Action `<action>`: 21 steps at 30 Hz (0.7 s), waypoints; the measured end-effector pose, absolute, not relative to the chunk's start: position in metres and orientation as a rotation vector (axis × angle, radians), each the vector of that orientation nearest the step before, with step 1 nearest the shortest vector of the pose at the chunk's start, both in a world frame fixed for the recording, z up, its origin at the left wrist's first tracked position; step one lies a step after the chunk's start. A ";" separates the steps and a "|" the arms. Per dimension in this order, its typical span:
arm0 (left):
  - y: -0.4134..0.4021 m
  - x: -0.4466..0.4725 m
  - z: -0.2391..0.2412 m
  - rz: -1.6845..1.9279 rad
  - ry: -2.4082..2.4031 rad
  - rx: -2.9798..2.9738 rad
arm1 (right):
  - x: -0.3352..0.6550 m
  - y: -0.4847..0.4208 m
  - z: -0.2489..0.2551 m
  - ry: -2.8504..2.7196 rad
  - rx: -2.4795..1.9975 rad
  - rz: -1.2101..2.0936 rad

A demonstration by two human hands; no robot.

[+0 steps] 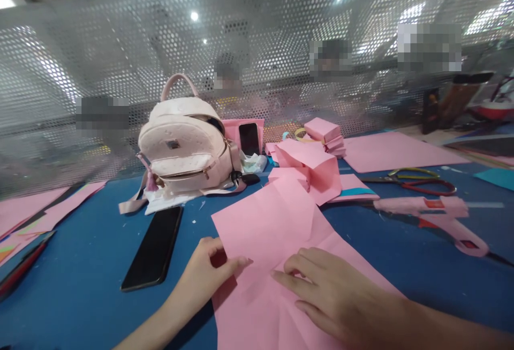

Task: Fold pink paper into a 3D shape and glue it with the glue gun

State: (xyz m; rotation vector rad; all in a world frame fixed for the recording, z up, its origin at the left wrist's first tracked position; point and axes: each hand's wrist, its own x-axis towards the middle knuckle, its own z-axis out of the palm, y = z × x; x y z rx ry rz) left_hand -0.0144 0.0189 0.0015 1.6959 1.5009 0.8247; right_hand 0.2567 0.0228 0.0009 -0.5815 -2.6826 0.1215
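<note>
A large creased sheet of pink paper point(277, 237) lies in front of me on the blue table. My left hand point(219, 267) grips its left edge, thumb on top and the other fingers hidden beneath. On the sheet's right half rests my right hand point(333, 291), palm down, with bent fingers spread apart and fingertips touching the surface. Beyond the sheet's far end stands a folded pink paper piece point(315, 165). To the left of my left hand, a black phone point(155, 248) lies flat.
A cream backpack point(184, 144) stands at the back left. A pink glue gun point(437, 213) and red-and-yellow-handled scissors point(421, 180) lie to the right. Red-handled pliers point(26, 264) are at the far left. Stacked pink boxes point(323, 133) stand before a perforated metal screen point(273, 34).
</note>
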 end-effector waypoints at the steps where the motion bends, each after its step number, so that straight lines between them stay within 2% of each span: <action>1: 0.017 -0.013 0.002 0.820 1.528 1.705 | 0.257 0.023 0.001 -2.681 -0.580 0.117; 8: 0.005 -0.003 -0.004 0.821 1.662 1.763 | 0.256 0.023 -0.002 -2.697 -0.581 0.117; 21: 0.000 0.001 -0.014 0.847 1.623 2.060 | 0.256 0.026 -0.007 -2.734 -0.615 0.095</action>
